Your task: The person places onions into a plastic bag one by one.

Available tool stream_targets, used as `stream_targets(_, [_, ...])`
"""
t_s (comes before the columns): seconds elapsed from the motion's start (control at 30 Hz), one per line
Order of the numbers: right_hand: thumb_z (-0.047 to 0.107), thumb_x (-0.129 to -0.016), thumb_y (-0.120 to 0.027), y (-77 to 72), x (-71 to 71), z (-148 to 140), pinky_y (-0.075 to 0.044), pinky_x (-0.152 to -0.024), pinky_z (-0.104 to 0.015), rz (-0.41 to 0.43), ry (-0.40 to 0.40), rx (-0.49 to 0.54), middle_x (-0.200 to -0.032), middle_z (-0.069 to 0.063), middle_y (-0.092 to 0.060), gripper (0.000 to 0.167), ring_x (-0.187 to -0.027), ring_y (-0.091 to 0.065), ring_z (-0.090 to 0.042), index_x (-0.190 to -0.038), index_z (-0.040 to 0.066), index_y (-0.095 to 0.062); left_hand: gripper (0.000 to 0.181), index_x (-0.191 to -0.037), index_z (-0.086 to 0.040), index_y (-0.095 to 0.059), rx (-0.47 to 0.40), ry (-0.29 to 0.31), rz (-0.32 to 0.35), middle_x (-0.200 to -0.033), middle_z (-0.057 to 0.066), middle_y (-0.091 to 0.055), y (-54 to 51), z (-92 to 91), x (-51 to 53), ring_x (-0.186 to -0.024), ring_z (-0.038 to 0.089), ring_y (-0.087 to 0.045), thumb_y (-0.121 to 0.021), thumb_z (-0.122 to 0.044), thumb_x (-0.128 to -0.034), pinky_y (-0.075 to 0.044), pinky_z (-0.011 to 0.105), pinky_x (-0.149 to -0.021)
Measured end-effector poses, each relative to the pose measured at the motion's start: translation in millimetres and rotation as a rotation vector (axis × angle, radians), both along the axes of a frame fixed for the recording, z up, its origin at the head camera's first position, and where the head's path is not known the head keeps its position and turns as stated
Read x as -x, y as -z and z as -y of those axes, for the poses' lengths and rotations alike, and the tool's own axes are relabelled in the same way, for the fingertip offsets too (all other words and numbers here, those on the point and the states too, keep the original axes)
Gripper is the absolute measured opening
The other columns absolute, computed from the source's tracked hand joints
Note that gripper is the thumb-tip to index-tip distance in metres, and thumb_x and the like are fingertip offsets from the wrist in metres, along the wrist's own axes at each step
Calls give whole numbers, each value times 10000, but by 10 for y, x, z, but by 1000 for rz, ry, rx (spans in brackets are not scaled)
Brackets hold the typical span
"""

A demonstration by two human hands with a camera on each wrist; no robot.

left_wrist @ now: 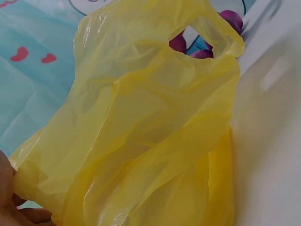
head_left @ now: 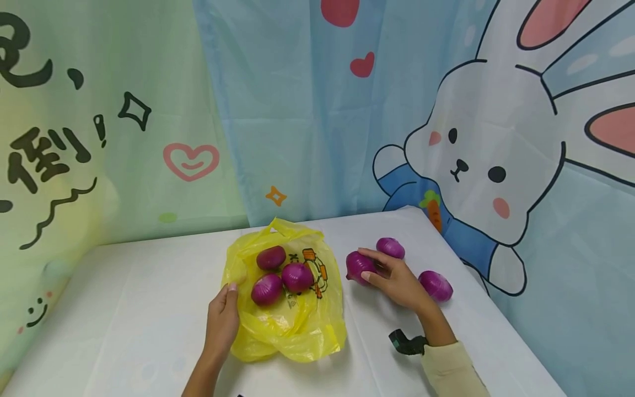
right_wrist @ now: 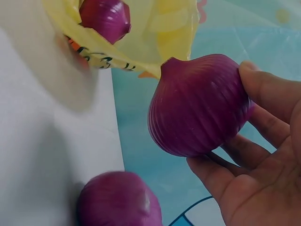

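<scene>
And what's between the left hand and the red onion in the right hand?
The yellow plastic bag, which the left hand grips by its edge, with three red onions inside; the head view shows this.

Facing you: green and blue fabric backdrop (head_left: 297, 110), cartoon rabbit (head_left: 531, 132) printed at right; below, white-covered table (head_left: 149, 309).

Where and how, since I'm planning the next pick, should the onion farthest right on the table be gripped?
Grip the farthest-right onion across its rounded middle, on opposite sides, probably from above. It seems to lie on its side, bulging widest there, and sits apart from the onion behind it, while the right forearm appears close on its near side.
</scene>
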State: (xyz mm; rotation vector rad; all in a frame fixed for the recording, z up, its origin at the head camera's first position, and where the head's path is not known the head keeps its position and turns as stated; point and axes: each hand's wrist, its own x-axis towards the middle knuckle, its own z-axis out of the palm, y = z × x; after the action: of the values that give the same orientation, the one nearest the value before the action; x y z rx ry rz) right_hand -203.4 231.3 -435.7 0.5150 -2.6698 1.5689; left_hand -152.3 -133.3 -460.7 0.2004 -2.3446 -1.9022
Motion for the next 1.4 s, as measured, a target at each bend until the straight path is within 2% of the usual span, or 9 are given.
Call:
stream_targets(0.13, [63,-914,-674,-163,-29,115,-481,-929,-391,15,-14,17,-1392,-152,-516,498,-1233,-514,-354,-1392,89,-537,503,-1364,5,-515,9,-4,3,-1316,152,-520,-12,-9,-3,-1264,217,-407,-313,-351,-1072,-307,404,-1078])
stream_targets(0.23, [48,-920,-661,-179,22,173,-493,-918,-374,37,-23,33,-1389,-163,-517,491,-1220,-525,-346,-1392,56,-527,499,-1357,5,-523,8,-5,-4,-1299,155,-527,-16,-21,0,-1238,218,-417,-315,-348,-1072,-320,397,-1054])
stream_targets(0.33, [103,-927,-670,-62,135,176,-504,-904,-345,58,-44,67,-1390,-133,-519,492,-1209,-537,-315,-1400,109,-531,496,-1350,3,-531,8,-4,-12,-1351,148,-520,-11,-28,6,-1294,219,-401,-321,-349,-1071,-301,417,-1092])
stream_targets(0.57, [101,-926,-668,-136,211,339,-511,-892,-348,69,-126,144,-1388,-128,-521,490,-1206,-538,-318,-1397,111,-534,508,-1348,-7,-539,20,-13,-3,-1266,148,-549,-18,-32,1,-1177,202,-443,-311,-366,-1071,-344,370,-985])
stream_targets(0.77, [80,-932,-656,-185,277,509,-495,-921,-366,79,-208,147,-1376,-140,-529,487,-1238,-508,-320,-1399,62,-517,509,-1345,0,-539,11,-2,-10,-1298,151,-543,-13,-40,1,-1253,215,-425,-312,-363,-1071,-326,399,-1052])
stream_targets(0.97, [84,-953,-625,-174,347,713,-470,-959,-371,126,-326,138,-1361,-147,-537,473,-1253,-494,-311,-1404,22,-496,497,-1342,-25,-554,23,-10,-5,-1154,143,-562,-3,-45,4,-1081,189,-453,-311,-364,-1071,-358,237,-870])
stream_targets(1.07, [102,-955,-628,-162,393,804,-479,-949,-352,130,-369,118,-1332,-119,-561,453,-1222,-520,-272,-1390,41,-520,501,-1349,-12,-545,32,-7,-9,-1220,132,-563,-4,-50,-7,-1106,190,-454,-306,-355,-1073,-355,186,-885])
stream_targets(1.27, [137,-959,-625,-124,462,956,-514,-891,-332,144,-437,95,-1298,-86,-588,429,-1100,-593,-222,-1375,65,-546,502,-1353,1,-535,27,-3,-9,-1285,149,-551,-10,-54,-22,-1200,212,-447,-301,-345,-1075,-346,354,-1031])
stream_targets(1.4, [154,-955,-636,-81,493,1057,-510,-895,-318,147,-440,89,-1314,-76,-583,433,-1106,-596,-202,-1372,70,-553,502,-1353,14,-530,14,5,-15,-1311,167,-543,0,-58,-22,-1266,241,-427,-307,-339,-1074,-307,429,-1085])
